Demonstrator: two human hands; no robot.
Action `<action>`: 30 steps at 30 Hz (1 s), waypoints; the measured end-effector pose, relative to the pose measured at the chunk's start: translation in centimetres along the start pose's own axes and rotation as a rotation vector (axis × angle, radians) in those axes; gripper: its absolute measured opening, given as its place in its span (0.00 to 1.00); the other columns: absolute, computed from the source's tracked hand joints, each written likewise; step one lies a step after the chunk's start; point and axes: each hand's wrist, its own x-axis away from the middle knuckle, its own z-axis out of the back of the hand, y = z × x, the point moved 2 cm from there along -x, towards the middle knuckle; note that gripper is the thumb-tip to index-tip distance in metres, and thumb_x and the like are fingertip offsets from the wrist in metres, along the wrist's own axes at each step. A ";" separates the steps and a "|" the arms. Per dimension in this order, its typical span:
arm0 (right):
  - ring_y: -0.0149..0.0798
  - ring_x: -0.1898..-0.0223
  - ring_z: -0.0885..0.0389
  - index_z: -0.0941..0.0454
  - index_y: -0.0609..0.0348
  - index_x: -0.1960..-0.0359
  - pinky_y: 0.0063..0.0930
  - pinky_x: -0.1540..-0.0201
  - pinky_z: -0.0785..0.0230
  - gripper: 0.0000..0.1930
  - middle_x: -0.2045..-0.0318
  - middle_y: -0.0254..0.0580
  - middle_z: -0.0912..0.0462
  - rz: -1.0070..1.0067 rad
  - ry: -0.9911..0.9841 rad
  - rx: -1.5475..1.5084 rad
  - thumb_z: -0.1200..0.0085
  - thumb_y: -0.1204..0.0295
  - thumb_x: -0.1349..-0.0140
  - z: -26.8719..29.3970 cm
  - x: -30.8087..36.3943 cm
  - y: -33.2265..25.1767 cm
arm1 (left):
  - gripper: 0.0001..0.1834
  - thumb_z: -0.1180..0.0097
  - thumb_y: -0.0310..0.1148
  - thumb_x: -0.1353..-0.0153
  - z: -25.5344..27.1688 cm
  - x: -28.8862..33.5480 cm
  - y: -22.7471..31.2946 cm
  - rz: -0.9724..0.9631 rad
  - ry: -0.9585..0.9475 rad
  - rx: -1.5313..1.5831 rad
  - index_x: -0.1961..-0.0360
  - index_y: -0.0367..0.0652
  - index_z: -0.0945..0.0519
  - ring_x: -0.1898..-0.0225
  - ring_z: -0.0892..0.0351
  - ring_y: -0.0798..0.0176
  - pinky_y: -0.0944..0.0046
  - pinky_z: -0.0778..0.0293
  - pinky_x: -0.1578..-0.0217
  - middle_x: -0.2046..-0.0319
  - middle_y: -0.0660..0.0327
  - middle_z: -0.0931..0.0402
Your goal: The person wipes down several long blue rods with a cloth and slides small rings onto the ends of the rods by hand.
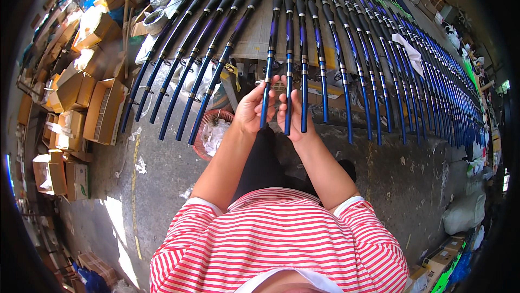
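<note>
A long row of blue and black fishing rods lies across a workbench, their blue butt ends jutting over the near edge toward me. My left hand is closed around the blue lower end of one fishing rod, thumb and fingers at its sides. Just to the right, my right hand has its fingers curled at a neighbouring fishing rod, and the rod crosses in front of the palm. Both hands are close together, and some fingers are partly hidden behind the rods.
The bench top shows between the rod groups. A red plastic basket with white wrapping stands below on the floor. Open cardboard boxes are stacked at left. A white cloth lies over the rods at right.
</note>
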 end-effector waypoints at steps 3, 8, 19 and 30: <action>0.25 0.76 0.22 0.42 0.47 0.44 0.16 0.76 0.28 0.24 0.70 0.33 0.21 -0.027 -0.024 -0.060 0.55 0.60 0.41 0.5 -0.2 0.0 | 0.20 0.61 0.42 0.38 0.4 -0.6 -0.6 0.008 -0.020 -0.014 0.47 0.45 0.37 0.90 0.42 0.77 0.73 0.30 0.77 0.73 0.66 0.30; 0.29 0.75 0.21 0.30 0.52 0.53 0.17 0.75 0.27 0.18 0.73 0.36 0.20 -0.133 0.191 -0.038 0.56 0.57 0.41 4.1 0.6 1.6 | 0.21 0.57 0.46 0.41 1.9 2.6 0.7 -0.026 0.200 -0.154 0.54 0.42 0.31 0.88 0.47 0.78 0.80 0.48 0.87 0.72 0.66 0.29; 0.35 0.69 0.21 0.25 0.62 0.64 0.28 0.62 0.27 0.13 0.69 0.43 0.21 -0.314 -0.070 0.241 0.47 0.65 0.45 -5.9 -3.9 11.1 | 0.20 0.56 0.45 0.41 3.4 10.7 8.8 -0.479 0.288 -0.080 0.69 0.35 0.25 0.93 0.44 0.77 0.80 0.48 0.94 0.80 0.62 0.27; 0.30 0.73 0.22 0.37 0.54 0.47 0.18 0.70 0.28 0.20 0.72 0.37 0.22 -0.057 -0.092 -0.017 0.52 0.69 0.42 -2.7 -4.3 5.2 | 0.16 0.58 0.35 0.40 0.5 3.6 6.0 -0.151 0.055 -0.089 0.51 0.43 0.33 0.92 0.43 0.79 0.82 0.45 0.92 0.76 0.62 0.26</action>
